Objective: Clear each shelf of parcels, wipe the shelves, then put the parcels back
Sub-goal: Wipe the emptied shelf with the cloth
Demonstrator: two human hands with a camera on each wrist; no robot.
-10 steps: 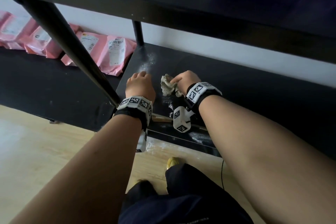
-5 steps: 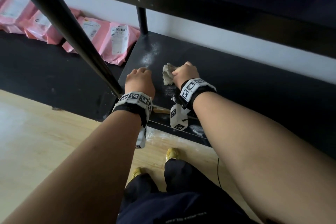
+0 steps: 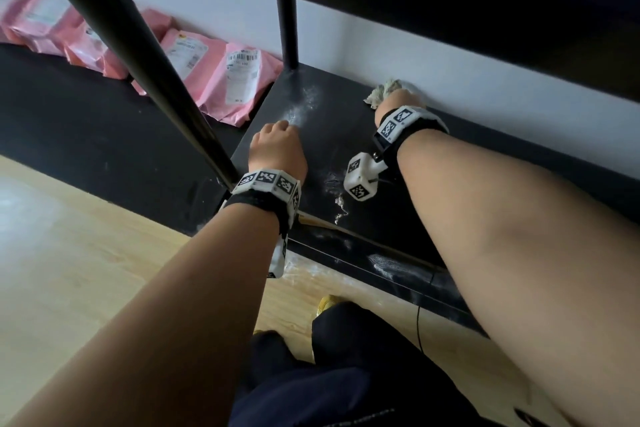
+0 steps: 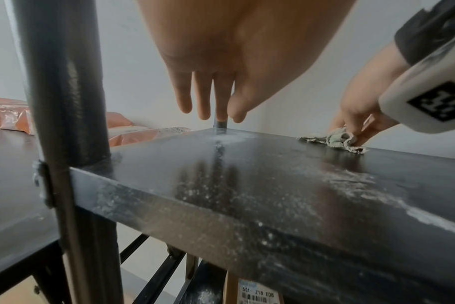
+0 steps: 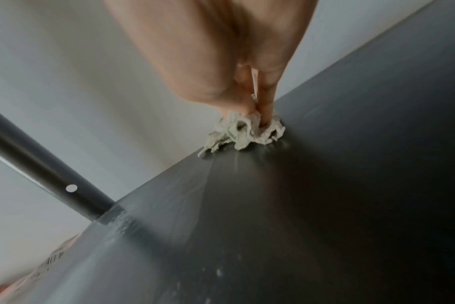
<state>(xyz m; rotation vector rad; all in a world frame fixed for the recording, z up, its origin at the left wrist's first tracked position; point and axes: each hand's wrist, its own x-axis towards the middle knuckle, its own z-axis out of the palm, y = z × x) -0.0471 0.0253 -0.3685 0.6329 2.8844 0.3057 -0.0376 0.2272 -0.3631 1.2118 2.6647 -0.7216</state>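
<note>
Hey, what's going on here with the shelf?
A person is wiping a black shelf that holds no parcels. The right hand grips a crumpled rag and presses it onto the shelf's back edge by the wall. The left hand hovers near the front left post, holding nothing. White dust is on the left side and front edge. Pink parcels lie on the neighbouring shelf to the left.
</note>
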